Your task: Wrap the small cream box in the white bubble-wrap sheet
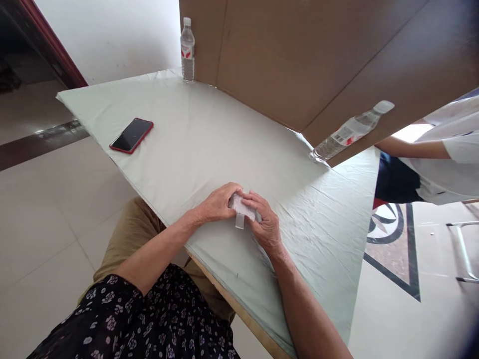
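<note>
Near the table's front edge, my left hand [223,201] and my right hand [265,222] grip a small whitish box-like packet [244,205] between them. My left fingers and thumb close on its left end. My right fingers lie over its right part, with the thumb below. A narrow translucent strip [240,221] sticks out from its near side, towards me. Fingers cover both ends of the packet, so its exact kind does not show.
A pale green cloth covers the table [209,144]. A red-edged phone [132,135] lies at the left. Brown cardboard panels [277,60] stand at the back, with one upright water bottle [187,51] and one leaning bottle [350,132] against them. Another person's arm [413,148] shows at right.
</note>
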A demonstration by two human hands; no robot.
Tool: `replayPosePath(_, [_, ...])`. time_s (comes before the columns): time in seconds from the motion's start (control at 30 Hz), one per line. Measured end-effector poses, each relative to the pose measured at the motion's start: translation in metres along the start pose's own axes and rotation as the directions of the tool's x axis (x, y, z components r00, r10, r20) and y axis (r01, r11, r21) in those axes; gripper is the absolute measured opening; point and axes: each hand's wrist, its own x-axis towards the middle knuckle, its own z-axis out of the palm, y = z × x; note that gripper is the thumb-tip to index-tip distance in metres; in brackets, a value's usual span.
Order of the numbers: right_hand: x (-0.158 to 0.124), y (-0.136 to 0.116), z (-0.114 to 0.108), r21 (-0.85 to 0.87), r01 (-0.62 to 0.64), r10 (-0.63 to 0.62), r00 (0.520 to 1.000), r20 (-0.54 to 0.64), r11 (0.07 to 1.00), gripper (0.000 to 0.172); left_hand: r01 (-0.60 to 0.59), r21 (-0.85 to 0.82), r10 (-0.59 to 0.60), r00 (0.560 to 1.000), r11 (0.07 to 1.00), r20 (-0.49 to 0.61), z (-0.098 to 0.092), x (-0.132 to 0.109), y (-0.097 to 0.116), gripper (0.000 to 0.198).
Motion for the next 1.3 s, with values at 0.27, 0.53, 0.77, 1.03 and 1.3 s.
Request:
replayPosePath(0.27, [-0.003, 0.003, -0.001, 0.293, -0.263, 0.247, 0.965, 0.091, 0.919, 0.071, 0.286, -0.187, -0.288, 0.957, 0.940, 0.019, -0.007, 0.003, 0.011, 0.020])
replayPosePath(0.53, [0.002, -0.010, 0.004, 0.487, -0.438, 0.403, 0.897, 0.182, 0.756, 0.070, 0.224, -0.137, -0.222, 0.975, 0.965, 0.031, -0.008, 0.001, 0.017, 0.030])
replayPosePath(0.77, [-0.003, -0.003, 0.002, 0.142, -0.336, 0.346, 0.937, -0.046, 0.931, 0.070, 0.326, -0.547, -0.226, 0.943, 0.771, 0.242, -0.013, 0.001, 0.012, 0.055])
replayPosePath(1.03, [-0.001, 0.003, 0.000, -0.126, -0.102, 0.099, 0.995, -0.033, 0.987, 0.046, 0.340, -0.522, -0.224, 0.935, 0.782, 0.273, -0.013, 0.000, 0.014, 0.056])
replayPosePath(1.3, [0.006, 0.006, 0.000, 0.073, -0.202, 0.196, 0.977, 0.087, 0.977, 0.039, 0.308, -0.488, -0.203, 0.945, 0.817, 0.255, -0.012, 0.000, 0.017, 0.047])
